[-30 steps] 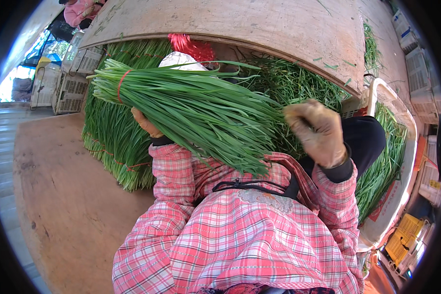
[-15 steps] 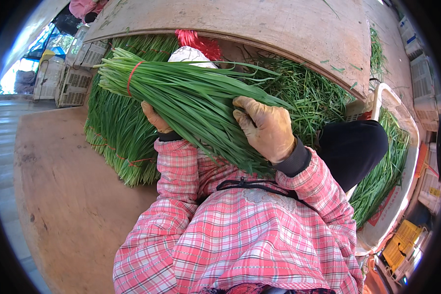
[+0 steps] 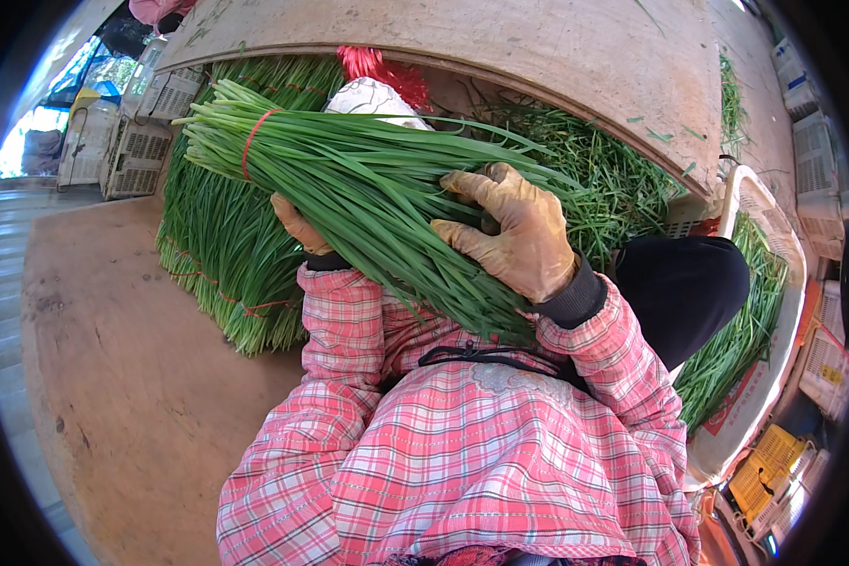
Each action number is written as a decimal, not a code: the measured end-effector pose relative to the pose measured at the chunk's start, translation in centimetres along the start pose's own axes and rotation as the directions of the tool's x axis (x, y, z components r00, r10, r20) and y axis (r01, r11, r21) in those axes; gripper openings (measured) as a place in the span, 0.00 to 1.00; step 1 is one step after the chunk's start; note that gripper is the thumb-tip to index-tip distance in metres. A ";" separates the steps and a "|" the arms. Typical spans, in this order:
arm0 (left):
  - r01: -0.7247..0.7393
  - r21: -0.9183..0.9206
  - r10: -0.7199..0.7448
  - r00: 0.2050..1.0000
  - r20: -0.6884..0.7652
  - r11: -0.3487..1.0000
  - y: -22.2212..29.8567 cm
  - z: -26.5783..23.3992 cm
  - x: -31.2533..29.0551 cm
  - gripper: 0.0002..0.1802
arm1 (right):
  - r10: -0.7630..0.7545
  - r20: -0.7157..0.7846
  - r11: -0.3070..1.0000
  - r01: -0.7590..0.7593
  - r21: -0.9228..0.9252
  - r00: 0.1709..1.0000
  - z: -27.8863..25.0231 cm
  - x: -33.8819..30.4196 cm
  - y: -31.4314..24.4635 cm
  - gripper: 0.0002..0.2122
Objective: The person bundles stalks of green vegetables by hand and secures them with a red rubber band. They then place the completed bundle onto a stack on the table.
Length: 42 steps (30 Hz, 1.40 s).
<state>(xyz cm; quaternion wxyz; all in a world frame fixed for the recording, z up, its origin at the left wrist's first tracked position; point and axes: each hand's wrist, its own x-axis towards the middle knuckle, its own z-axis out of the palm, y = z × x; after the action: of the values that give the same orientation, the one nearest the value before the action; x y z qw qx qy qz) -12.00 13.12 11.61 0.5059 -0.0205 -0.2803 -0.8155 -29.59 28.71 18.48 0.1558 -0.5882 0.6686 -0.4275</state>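
A bundle of garlic chives (image 3: 377,189), tied near its pale stem ends with a red band (image 3: 254,144), lies slantwise in front of me. My left hand (image 3: 299,226), in a tan glove, supports it from below; most of its fingers are hidden under the leaves, closed around the bundle as far as they show. Over the leafy end is my right hand (image 3: 521,231), in a stained tan glove. Its thumb and index finger are spread apart and touch the leaves, with nothing visible pinched between them.
Tied chive bundles (image 3: 241,236) are stacked beyond my left hand on a wooden board (image 3: 132,321). Loose leaves (image 3: 613,170) lie under a raised plywood board (image 3: 500,57). Red ties (image 3: 382,74) hang near a white object (image 3: 377,101). A white crate (image 3: 790,311) holds chives at right.
My right hand has opened from a pinch, its thumb and index finger spreading over the leaves. The bundle and left hand stay almost in place.
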 end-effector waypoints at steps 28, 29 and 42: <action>0.722 -0.294 -0.461 0.647 0.607 0.626 3.9 -2.0 3.6 0.35 | 0.026 -0.115 1.000 -0.025 0.012 0.993 -9.0 -8.1 2.5 0.13; 0.687 -0.267 -0.471 0.681 0.561 0.676 4.8 -1.6 2.8 0.36 | -0.014 -0.059 0.997 0.018 0.069 0.998 -9.1 -7.6 0.4 0.15; 0.689 -0.060 -0.313 0.402 0.860 0.722 1.5 3.5 4.6 0.36 | -0.233 0.336 0.829 0.367 -0.422 0.913 -1.7 -12.9 3.9 0.01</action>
<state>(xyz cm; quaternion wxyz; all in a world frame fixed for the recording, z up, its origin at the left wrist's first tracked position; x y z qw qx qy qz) -13.87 10.59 16.69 0.0278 -0.4033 -0.2919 -0.8668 -30.00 41.01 12.66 0.0265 -0.7592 0.6235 -0.1849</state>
